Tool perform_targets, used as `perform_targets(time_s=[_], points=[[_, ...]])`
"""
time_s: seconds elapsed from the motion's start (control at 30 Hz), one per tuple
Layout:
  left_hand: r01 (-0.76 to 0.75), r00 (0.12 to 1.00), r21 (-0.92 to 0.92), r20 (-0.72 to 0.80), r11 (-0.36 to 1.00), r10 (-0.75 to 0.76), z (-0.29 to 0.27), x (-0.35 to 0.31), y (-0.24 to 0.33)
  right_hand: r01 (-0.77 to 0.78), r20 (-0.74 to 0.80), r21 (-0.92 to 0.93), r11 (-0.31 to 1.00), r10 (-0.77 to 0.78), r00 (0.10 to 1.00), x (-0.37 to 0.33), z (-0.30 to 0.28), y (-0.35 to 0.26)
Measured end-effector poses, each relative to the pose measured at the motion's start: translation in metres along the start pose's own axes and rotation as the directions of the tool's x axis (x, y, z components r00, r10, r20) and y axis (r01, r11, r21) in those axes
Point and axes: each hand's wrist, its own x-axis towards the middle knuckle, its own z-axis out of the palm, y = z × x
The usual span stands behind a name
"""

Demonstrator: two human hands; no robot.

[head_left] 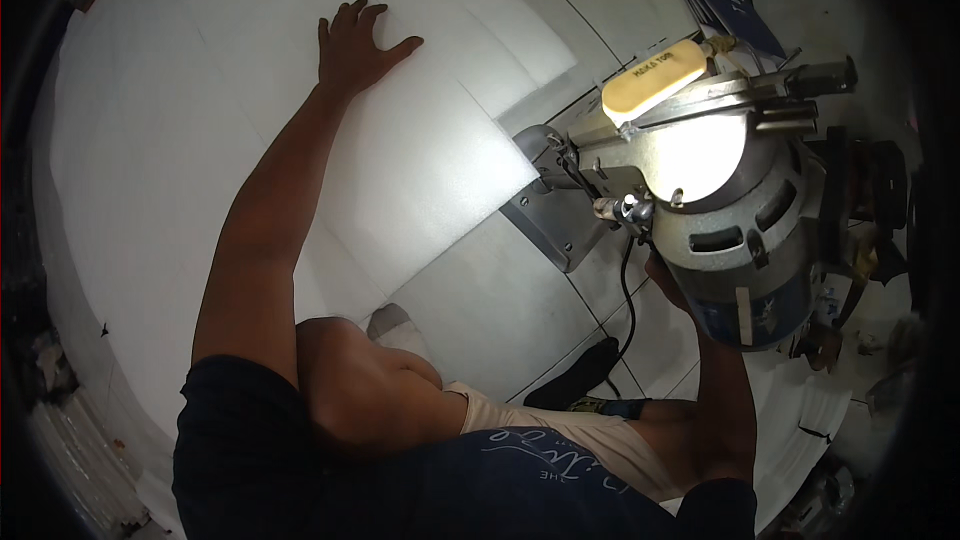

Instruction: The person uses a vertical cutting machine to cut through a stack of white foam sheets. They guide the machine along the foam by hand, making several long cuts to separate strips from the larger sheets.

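My left hand lies palm down with fingers spread on a stack of white, foam-like sheets. To the right stands an electric cutting machine, with a round grey motor housing and a flat metal base plate by the corner of the sheets. My right hand reaches behind the motor and is closed on the machine's handle side; the motor hides most of its fingers. A yellow rounded piece sits on top of the machine. A bright lit patch shows on its upper cover.
A black cable drops from the machine to the tiled floor. My bent knee is close to the sheets' near edge, and a dark-covered foot is below the machine. Dark blue packaging lies at the far right; assorted clutter lines the right side.
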Motion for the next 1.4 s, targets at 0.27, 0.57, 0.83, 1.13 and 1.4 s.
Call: perform_targets(time_s=[0.27, 0.57, 0.83, 1.13, 1.4], points=[[-0.419, 0.875, -0.200, 0.172, 0.886, 0.453, -0.026, -0.061, 0.067, 0.164, -0.156, -0.381, 0.910, -0.238, 0.959, -0.002, -0.005, -0.016], [-0.481, 0.802, -0.282, 0.242, 0.830, 0.547, 0.000, -0.096, 0.082, -0.644, 0.669, 0.637, 0.423, 0.112, 0.735, -0.001, -0.026, -0.035], [-0.484, 0.810, -0.271, 0.221, 0.832, 0.543, 0.008, -0.097, 0.087, -0.755, 0.737, 0.646, 0.115, 0.163, 0.656, 0.015, -0.032, -0.039], [-0.498, 0.810, -0.241, 0.213, 0.833, 0.546, 0.008, -0.099, 0.094, -0.703, 0.676, 0.699, 0.131, 0.198, 0.709, 0.014, -0.033, -0.044], [-0.515, 0.808, -0.225, 0.194, 0.827, 0.556, 0.008, -0.102, 0.103, -0.859, 0.863, 0.501, -0.108, -0.017, 0.505, 0.005, -0.027, -0.045]])
